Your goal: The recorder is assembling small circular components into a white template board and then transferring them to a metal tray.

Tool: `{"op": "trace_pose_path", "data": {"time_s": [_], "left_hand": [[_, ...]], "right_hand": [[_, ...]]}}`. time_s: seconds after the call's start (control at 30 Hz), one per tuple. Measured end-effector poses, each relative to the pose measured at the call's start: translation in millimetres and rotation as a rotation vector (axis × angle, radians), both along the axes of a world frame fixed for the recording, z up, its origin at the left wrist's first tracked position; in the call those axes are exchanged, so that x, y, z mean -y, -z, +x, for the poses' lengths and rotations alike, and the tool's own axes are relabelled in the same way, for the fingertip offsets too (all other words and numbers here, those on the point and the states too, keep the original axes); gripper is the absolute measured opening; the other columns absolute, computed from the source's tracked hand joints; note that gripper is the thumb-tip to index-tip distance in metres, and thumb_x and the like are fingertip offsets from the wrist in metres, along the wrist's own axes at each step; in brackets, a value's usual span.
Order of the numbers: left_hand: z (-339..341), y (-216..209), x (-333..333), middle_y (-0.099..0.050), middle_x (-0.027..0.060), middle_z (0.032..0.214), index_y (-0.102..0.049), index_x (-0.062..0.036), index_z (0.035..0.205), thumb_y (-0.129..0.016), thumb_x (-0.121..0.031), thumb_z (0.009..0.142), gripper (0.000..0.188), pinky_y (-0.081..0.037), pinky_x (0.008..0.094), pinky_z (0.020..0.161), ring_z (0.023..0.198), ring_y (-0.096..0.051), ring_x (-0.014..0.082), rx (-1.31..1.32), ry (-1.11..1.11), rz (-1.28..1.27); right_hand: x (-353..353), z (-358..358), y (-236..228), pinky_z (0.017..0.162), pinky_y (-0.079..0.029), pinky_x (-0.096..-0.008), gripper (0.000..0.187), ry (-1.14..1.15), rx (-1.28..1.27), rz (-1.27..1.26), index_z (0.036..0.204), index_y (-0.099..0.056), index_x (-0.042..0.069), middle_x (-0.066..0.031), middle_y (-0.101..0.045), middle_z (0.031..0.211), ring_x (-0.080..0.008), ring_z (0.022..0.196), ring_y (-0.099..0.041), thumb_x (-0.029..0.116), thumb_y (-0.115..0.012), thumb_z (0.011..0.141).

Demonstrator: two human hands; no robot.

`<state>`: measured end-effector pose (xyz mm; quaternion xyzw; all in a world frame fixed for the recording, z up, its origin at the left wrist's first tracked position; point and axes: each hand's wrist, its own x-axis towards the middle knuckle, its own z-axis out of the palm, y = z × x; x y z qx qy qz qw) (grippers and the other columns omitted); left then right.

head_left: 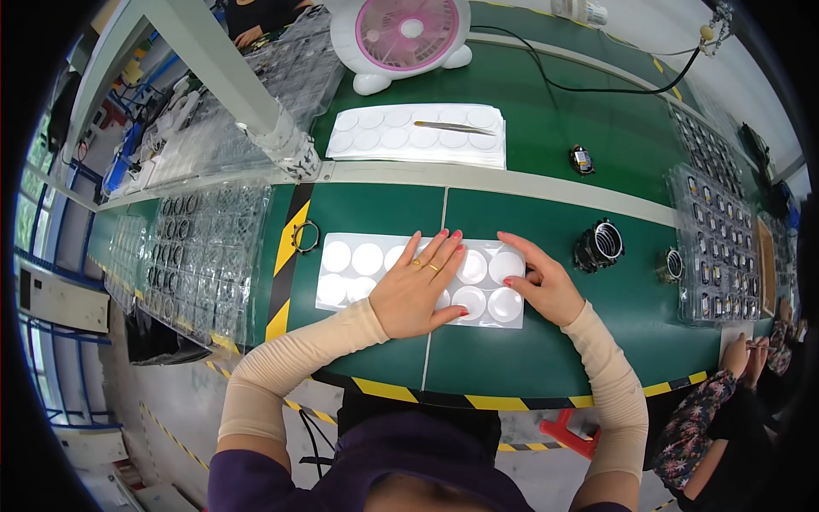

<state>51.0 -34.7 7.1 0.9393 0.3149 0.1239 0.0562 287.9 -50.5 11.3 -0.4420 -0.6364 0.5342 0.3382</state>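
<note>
A sheet of round white stickers [334,256] lies flat on the green table in front of me. My left hand [418,286] rests across its middle, fingers stretched out and palm down, covering several of the stickers. At the sheet's right end is my right hand [550,290]. Its index finger reaches to the upper edge and its thumb touches down by a round sticker [507,267], the two tips apart; the other fingers are curled and partly hidden. A black ring-shaped part [305,236] lies left of the sheet. To the right stands a black cylindrical lens barrel [600,246].
Behind a white rail lie more sticker sheets [358,141] with tweezers [452,127] on top, and a pink-and-white fan [409,34]. Clear plastic trays [213,256] with rings stand left; a tray of small parts [721,247] stands right. A co-worker's hands [746,358] show at far right.
</note>
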Motion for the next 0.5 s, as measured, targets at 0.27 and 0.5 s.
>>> {"op": "trace_pose_path", "data": {"time_s": [0.27, 0.5], "left_hand": [[-0.6, 1.4, -0.1, -0.029, 0.0237, 0.136, -0.032, 0.0074, 0.127, -0.055, -0.045, 0.079, 0.075, -0.02, 0.048, 0.104, 0.127, -0.029, 0.0347, 0.021, 0.01, -0.01], [-1.1, 3.8, -1.5, -0.032, 0.0225, 0.134, -0.036, 0.0056, 0.125, -0.056, -0.045, 0.079, 0.072, -0.02, 0.048, 0.104, 0.126, -0.031, 0.0336, 0.059, -0.008, -0.001]], "right_hand": [[2.8, -1.6, -0.5, 0.079, -0.044, -0.0215, 0.055, -0.023, -0.116, -0.012, 0.13, -0.038, 0.005, -0.0048, -0.042, 0.128, -0.0101, 0.099, -0.05, -0.01, -0.052, 0.079], [-6.0, 8.4, 7.9, 0.084, -0.042, -0.0269, 0.013, 0.19, -0.043, 0.324, 0.085, -0.059, 0.0, -0.0105, -0.05, 0.11, -0.0176, 0.1, -0.051, -0.005, -0.061, 0.073]]}}
